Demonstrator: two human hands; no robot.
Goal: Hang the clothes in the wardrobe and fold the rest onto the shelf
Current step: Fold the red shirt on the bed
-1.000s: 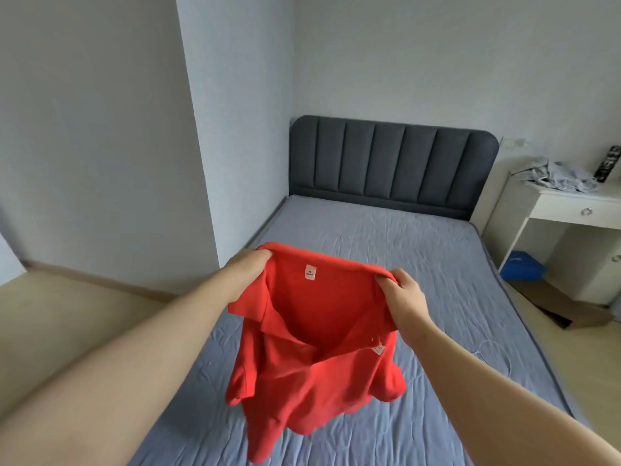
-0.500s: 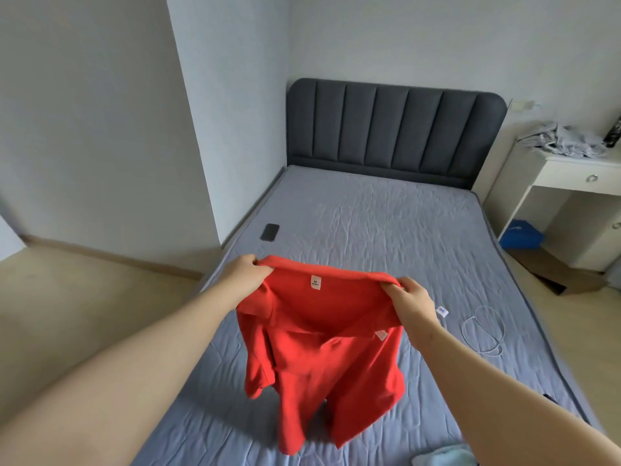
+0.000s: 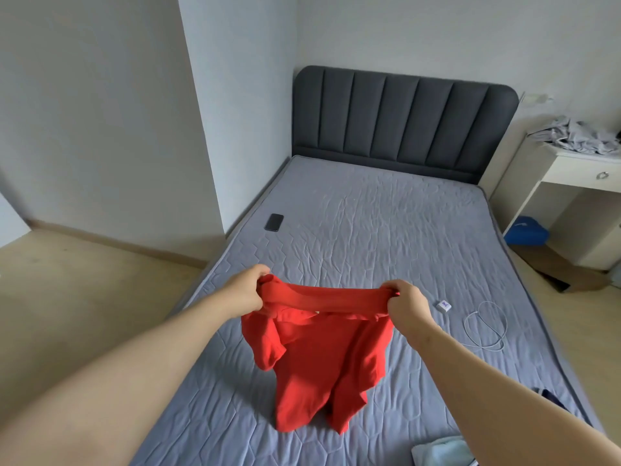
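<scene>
A red polo shirt (image 3: 322, 358) hangs over the grey bed (image 3: 386, 230), its hem touching the mattress. My left hand (image 3: 247, 290) grips the shirt's left shoulder and my right hand (image 3: 408, 302) grips the right shoulder, stretching the collar edge between them. A pale blue garment (image 3: 443, 452) lies at the bed's near right edge, and a dark garment (image 3: 551, 400) shows just behind my right forearm. No wardrobe or shelf is in view.
A black phone (image 3: 274, 222) lies near the bed's left edge. A small white box (image 3: 444, 305) and a coiled white cable (image 3: 485, 327) lie on the right. A white desk (image 3: 584, 173) with crumpled clothes (image 3: 578, 136) stands at the right, a blue bag (image 3: 526, 232) under it.
Both hands have lowered the shirt toward the mattress, and its hem now touches the bed. The view has tilted down, showing the phone, cable and pale blue garment.
</scene>
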